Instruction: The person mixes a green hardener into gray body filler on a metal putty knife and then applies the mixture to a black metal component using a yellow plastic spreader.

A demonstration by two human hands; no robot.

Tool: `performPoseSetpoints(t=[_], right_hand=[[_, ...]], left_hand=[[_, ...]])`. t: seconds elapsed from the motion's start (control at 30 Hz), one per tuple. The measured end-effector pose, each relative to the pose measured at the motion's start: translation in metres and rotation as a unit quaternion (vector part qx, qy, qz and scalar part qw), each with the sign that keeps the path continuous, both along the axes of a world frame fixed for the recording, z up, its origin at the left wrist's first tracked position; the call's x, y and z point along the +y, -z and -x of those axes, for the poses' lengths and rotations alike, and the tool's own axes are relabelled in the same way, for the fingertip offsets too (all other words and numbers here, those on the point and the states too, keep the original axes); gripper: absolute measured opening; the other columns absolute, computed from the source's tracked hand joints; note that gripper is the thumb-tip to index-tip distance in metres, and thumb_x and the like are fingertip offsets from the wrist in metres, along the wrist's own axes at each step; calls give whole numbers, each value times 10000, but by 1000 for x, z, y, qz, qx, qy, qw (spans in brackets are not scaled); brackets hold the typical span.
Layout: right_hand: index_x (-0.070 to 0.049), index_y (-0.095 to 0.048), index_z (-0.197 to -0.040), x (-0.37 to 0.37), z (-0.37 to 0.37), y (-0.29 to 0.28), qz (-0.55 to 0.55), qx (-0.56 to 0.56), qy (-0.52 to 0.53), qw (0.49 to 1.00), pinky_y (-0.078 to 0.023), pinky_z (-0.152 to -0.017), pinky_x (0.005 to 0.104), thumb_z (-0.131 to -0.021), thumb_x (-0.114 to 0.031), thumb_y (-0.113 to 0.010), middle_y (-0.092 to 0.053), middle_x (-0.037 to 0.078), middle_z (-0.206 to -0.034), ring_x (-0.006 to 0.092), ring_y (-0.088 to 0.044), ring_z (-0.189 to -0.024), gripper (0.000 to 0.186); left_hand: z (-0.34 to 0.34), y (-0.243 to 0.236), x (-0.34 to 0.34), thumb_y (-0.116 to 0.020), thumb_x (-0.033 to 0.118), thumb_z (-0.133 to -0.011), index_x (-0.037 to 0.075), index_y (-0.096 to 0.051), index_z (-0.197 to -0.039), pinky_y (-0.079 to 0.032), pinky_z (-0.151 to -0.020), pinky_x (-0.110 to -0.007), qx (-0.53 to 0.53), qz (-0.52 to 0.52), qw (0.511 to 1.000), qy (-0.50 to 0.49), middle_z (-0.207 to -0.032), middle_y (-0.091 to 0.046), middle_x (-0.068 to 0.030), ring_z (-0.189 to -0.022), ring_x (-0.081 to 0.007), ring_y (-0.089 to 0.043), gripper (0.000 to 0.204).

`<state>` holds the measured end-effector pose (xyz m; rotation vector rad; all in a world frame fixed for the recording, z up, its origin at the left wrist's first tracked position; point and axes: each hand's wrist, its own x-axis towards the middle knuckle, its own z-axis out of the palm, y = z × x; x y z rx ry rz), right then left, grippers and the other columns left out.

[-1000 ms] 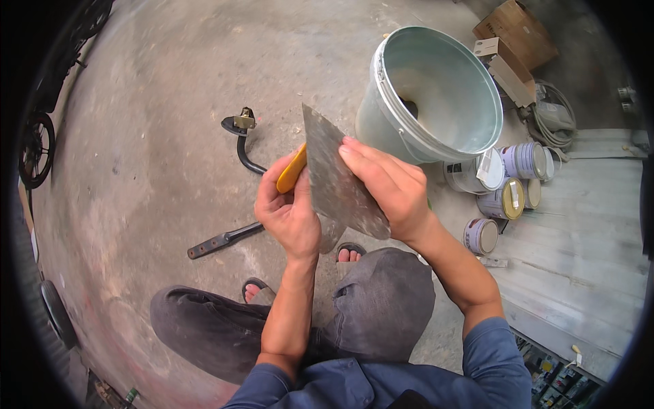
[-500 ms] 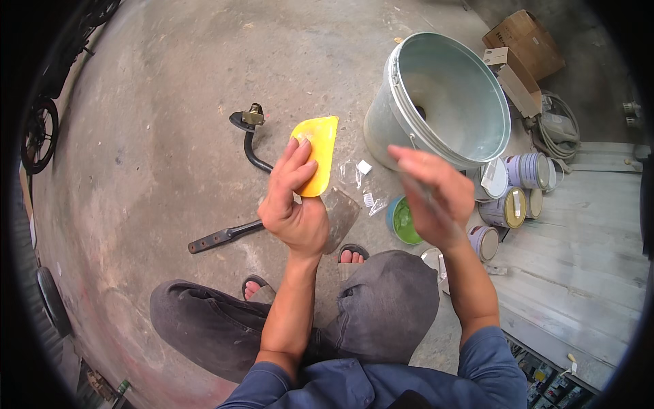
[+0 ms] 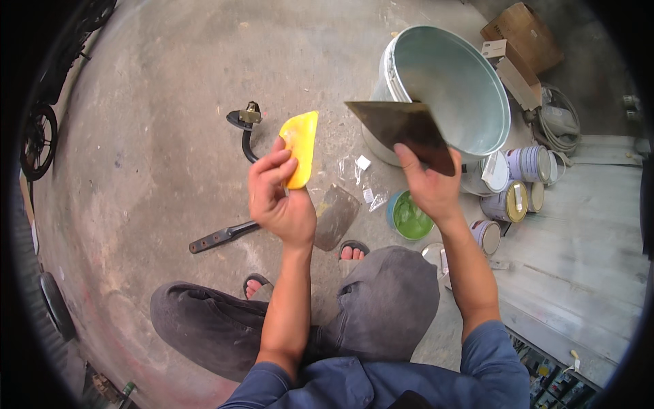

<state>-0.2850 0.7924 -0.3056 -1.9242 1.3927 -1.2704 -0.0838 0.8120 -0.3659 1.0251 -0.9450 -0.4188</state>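
My left hand is closed on a yellow plastic spreader, held up with the fingers over its left side. In my right hand is a thin, dark, flat rectangular sheet, its thumb lying on the face; whether it is metal or sandpaper I cannot tell. The sheet overlaps the near rim of a large pale bucket lying behind it. Below and left of the right hand stands an uncovered tub of green paste. A worn flat plate is on the floor between my hands.
A black bar with holes and a bent black tube with a bracket lie on the floor at left. Paint cans, a coiled hose and cardboard boxes crowd the right. Small plastic wrappers lie beside the tub.
My right hand has turned, so the dark sheet, before seen nearly edge-on and blurred, shows its face. My left hand has shifted slightly left with the spreader.
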Motion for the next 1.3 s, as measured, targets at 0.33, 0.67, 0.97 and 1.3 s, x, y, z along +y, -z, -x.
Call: performPoseSetpoints(t=[0.33, 0.67, 0.97, 1.3], right_hand=[[58, -656, -1044, 70, 18, 68, -200, 1, 58, 978, -518, -687, 277, -850, -75, -712, -731, 119, -850, 137, -690, -763, 242], [33, -646, -1088, 149, 46, 155, -352, -104, 116, 923, -480, -609, 307, -841, -96, -675, -703, 127, -859, 131, -612, -669, 280], [37, -662, -1095, 118, 19, 174, -427, -291, 91, 852, -520, -810, 306, -867, -62, -669, -719, 96, -1001, 183, -671, -901, 249], [6, -677, -1096, 67, 24, 166, -416, -338, -26, 844, -523, -806, 265, -923, -73, -668, -725, 52, -1004, 131, -682, -879, 190]], left_hand=[[-12, 182, 0, -608, 86, -970, -1, -511, -1297, -585, -874, -431, 451, -453, 751, 165, -1241, -621, -137, -1070, -311, -664, 353], [26, 186, 71, -891, 245, -670, 37, -537, -1294, -461, -954, -474, -299, -588, 742, 121, -1226, -574, -182, -1188, -376, -525, 747], [-2, 173, 51, -880, 187, -692, 6, -666, -1127, -510, -859, -410, -297, -638, 662, 258, -979, -722, -153, -945, -310, -682, 517], [-45, 88, 12, -683, 170, -932, 40, -657, -1187, -491, -805, -278, 32, -524, 676, 517, -873, -689, -52, -873, -86, -608, 287]])
